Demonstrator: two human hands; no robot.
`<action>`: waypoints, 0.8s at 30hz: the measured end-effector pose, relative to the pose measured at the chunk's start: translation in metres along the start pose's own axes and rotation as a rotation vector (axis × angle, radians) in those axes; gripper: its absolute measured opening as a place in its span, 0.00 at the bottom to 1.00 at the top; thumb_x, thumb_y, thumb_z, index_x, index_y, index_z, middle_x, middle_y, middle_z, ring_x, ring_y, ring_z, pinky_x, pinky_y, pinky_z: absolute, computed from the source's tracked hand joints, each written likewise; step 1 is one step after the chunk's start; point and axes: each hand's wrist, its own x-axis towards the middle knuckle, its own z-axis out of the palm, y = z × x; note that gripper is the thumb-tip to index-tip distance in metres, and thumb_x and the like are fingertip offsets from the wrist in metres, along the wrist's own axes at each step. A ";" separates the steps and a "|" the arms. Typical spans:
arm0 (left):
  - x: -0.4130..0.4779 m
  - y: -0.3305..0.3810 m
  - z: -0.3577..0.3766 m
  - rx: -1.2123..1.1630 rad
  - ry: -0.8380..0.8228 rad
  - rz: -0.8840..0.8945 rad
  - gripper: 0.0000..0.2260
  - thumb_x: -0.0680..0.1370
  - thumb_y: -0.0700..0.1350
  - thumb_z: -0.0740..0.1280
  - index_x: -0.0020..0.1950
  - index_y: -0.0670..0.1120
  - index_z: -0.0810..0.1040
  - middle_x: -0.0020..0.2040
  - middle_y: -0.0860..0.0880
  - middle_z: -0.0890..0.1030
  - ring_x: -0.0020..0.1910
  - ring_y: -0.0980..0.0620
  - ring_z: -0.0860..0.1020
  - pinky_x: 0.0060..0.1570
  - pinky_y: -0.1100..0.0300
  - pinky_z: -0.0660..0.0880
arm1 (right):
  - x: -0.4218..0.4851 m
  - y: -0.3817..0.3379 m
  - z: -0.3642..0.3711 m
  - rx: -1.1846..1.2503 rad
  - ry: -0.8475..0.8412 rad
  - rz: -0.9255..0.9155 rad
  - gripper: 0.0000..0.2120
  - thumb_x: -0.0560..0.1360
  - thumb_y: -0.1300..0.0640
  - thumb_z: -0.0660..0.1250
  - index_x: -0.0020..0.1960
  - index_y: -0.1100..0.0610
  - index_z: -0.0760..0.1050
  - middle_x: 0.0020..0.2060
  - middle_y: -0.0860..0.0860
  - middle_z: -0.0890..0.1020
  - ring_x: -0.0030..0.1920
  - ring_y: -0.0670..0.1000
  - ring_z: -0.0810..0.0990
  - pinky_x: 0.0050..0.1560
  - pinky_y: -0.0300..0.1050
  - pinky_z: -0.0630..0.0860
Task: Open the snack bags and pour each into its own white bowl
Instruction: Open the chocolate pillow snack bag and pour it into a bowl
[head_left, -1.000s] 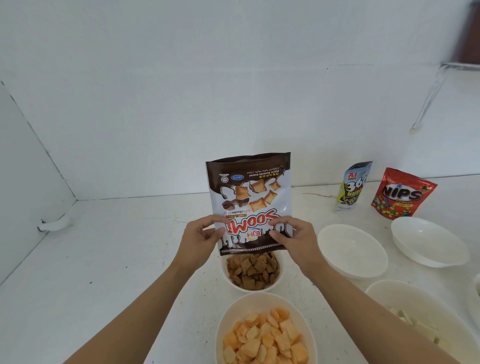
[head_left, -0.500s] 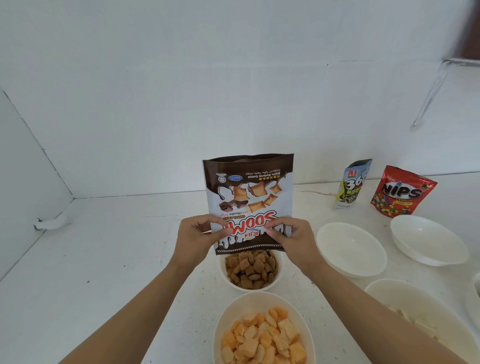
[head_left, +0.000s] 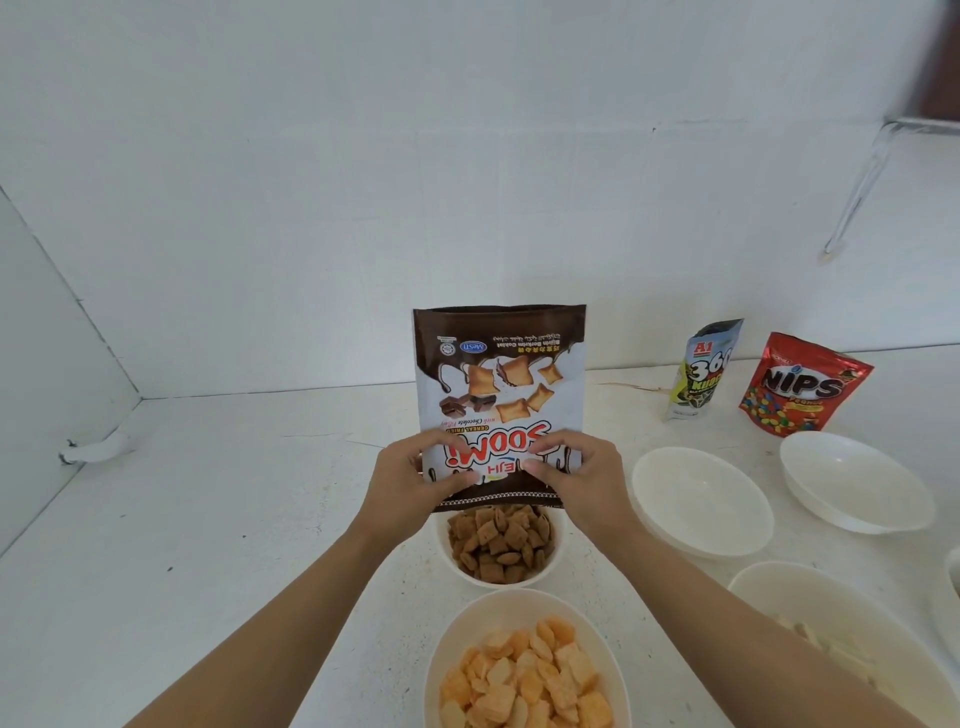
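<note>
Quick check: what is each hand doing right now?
Left hand: pinching the upside-down brown snack bag near its mouth.
Right hand: pinching the same bag.

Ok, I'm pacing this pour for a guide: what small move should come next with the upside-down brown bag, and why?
Probably lift the brown bag away and set it aside. The left hand and right hand pinch its downturned mouth over the bowl, which holds brown pillows; nothing is seen falling, and the bag looks flat.

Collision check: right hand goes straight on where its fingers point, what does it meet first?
The upturned Soom cereal bag, which the right hand pinches; past that, likely the left hand, depth unclear.
</note>
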 end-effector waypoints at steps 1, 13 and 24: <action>0.001 0.001 0.000 -0.004 0.007 0.007 0.10 0.70 0.42 0.79 0.48 0.51 0.84 0.57 0.57 0.82 0.59 0.49 0.80 0.46 0.51 0.84 | 0.000 -0.003 0.001 -0.014 0.002 -0.012 0.08 0.71 0.63 0.77 0.44 0.51 0.82 0.49 0.46 0.85 0.55 0.50 0.82 0.51 0.53 0.84; 0.007 -0.002 -0.012 0.186 0.012 -0.033 0.11 0.73 0.44 0.77 0.53 0.54 0.81 0.57 0.53 0.83 0.50 0.48 0.85 0.40 0.54 0.85 | 0.002 -0.009 -0.011 -0.091 -0.052 -0.009 0.15 0.76 0.60 0.72 0.56 0.48 0.71 0.56 0.47 0.80 0.54 0.49 0.82 0.41 0.43 0.84; 0.003 0.031 -0.023 0.192 -0.004 -0.150 0.15 0.74 0.48 0.76 0.60 0.58 0.82 0.64 0.54 0.77 0.50 0.50 0.84 0.40 0.55 0.84 | 0.013 -0.025 -0.013 -0.110 0.111 0.044 0.17 0.72 0.56 0.77 0.56 0.43 0.76 0.59 0.44 0.74 0.61 0.51 0.75 0.57 0.51 0.81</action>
